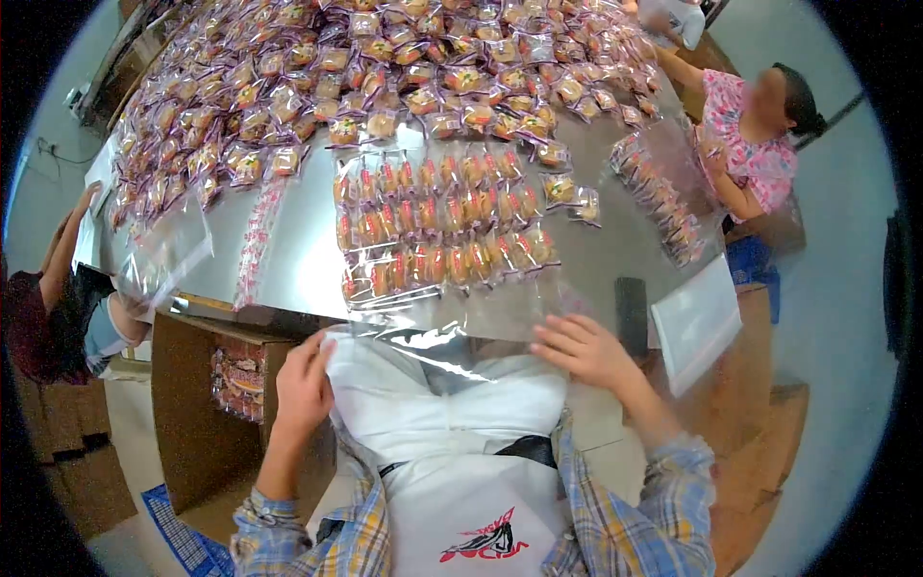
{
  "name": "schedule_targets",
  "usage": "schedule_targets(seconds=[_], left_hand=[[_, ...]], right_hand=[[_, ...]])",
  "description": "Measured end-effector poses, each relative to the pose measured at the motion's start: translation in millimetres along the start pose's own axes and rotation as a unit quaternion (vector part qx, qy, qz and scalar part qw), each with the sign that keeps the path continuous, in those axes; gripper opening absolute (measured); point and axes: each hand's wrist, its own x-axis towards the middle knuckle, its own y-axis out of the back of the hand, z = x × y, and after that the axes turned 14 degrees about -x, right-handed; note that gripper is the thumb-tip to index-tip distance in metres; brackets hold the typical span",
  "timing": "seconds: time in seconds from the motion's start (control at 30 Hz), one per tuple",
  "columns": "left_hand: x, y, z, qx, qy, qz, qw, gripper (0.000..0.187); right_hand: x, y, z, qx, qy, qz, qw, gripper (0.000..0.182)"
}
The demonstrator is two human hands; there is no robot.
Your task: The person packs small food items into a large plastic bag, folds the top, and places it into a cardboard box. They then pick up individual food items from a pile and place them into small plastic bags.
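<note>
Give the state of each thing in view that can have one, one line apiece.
left hand: gripping the clear bag's left edge
right hand: fingers spread flat on the bag's right side
clear bag: mouth open, no snacks visible inside
wrapped snacks: sealed, lined in three rows on the table
cardboard box: open, partly filled with packs
table: mostly covered with packs

Premises: a food packing workroom, not a home. A long metal surface (298,250) fills the upper frame, covered with many individually wrapped small cakes (317,87) heaped at upper left and centre. At centre, further cakes lie in ordered rows inside a clear bag (442,231). An open cardboard carton (192,404) holding packed goods stands at lower left, beside the surface. Co-workers stand at the left edge (58,317) and upper right (750,135) of the surface. Bare grey floor (846,288) at right.
</note>
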Motion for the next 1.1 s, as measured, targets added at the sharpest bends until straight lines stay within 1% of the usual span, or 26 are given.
schedule_targets(seconds=[0.03,0.07,0.17,0.27,0.3,0.4,0.5,0.53,0.6,0.63,0.7,0.73,0.77,0.87,0.9,0.93,0.97,1.0,1.03,1.07,1.1], left_hand=[[-7.0,0.7,-3.9,0.061,-0.099,-0.058,0.991,0.052],[-10.7,-0.4,-7.1,0.122,-0.199,-0.115,0.966,0.048],[-5.5,-8.0,-5.3,0.173,-0.309,-0.148,0.924,0.037],[5.7,-12.0,-19.5,0.132,-0.301,-0.181,0.927,0.030],[12.2,-12.0,-18.1,0.104,-0.319,-0.176,0.926,0.025],[16.0,1.4,-1.5,0.059,-0.338,-0.182,0.921,0.024],[19.5,13.8,3.0,-0.046,-0.266,-0.128,0.954,0.020],[30.4,24.2,14.8,-0.058,-0.240,-0.110,0.963,0.020],[39.1,25.5,12.4,-0.108,-0.218,-0.068,0.968,0.022],[42.9,26.6,14.1,-0.137,-0.184,-0.052,0.972,0.021],[51.2,26.4,19.6,-0.197,-0.118,-0.022,0.973,0.020],[54.3,24.4,21.5,-0.225,-0.098,-0.005,0.969,0.018],[55.4,20.2,22.9,-0.252,-0.079,0.014,0.964,0.017],[47.6,3.7,7.6,-0.338,-0.037,0.079,0.937,0.014],[47.6,0.9,6.4,-0.373,-0.010,0.098,0.922,0.013],[48.4,-3.6,6.4,-0.409,0.018,0.116,0.905,0.011],[51.5,-10.1,5.0,-0.432,0.030,0.143,0.890,0.005],[54.9,-13.5,-1.6,-0.424,0.041,0.145,0.893,0.004],[57.6,-15.8,-8.1,-0.416,0.055,0.145,0.896,0.006],[60.4,-16.4,-14.7,-0.408,0.068,0.144,0.899,0.008],[70.8,-17.7,-9.7,-0.434,0.122,0.167,0.877,0.015]], right_hand=[[-18.5,4.4,8.1,-0.024,0.015,-0.042,0.999,0.054],[-31.3,4.9,9.7,-0.048,0.028,-0.083,0.995,0.057],[-31.8,-13.3,1.9,-0.056,0.093,-0.076,0.991,0.061],[-31.9,-45.6,6.5,-0.080,0.091,0.007,0.993,0.056],[-27.9,-46.9,8.3,-0.063,0.071,0.026,0.995,0.042],[-30.5,-41.0,9.6,0.011,0.015,0.089,0.996,0.031],[-35.9,-19.1,15.8,0.061,-0.055,0.175,0.981,0.030],[-40.6,-17.7,19.5,0.083,-0.089,0.177,0.977,0.032],[-45.9,-14.6,28.1,0.128,-0.155,0.183,0.962,0.037],[-43.4,-13.5,27.8,0.151,-0.211,0.170,0.951,0.039],[-35.0,-17.4,22.6,0.227,-0.266,0.157,0.924,0.040],[-32.3,-21.4,20.4,0.262,-0.293,0.152,0.907,0.041],[-33.6,-27.2,17.2,0.322,-0.327,0.112,0.881,0.032],[-21.0,-19.1,21.7,0.292,-0.347,0.166,0.876,0.021],[-10.7,-8.6,22.3,0.330,-0.364,0.207,0.846,0.010],[-13.7,-17.0,26.6,0.390,-0.392,0.180,0.814,0.009],[-18.9,-33.6,35.5,0.447,-0.414,0.151,0.779,0.009],[-13.6,-34.4,41.0,0.505,-0.435,0.116,0.737,0.008],[-6.3,-38.9,42.3,0.562,-0.453,0.153,0.675,0.008],[2.9,-43.4,47.4,0.562,-0.447,0.175,0.673,0.008],[14.1,-46.0,54.5,0.563,-0.442,0.196,0.671,0.008]])
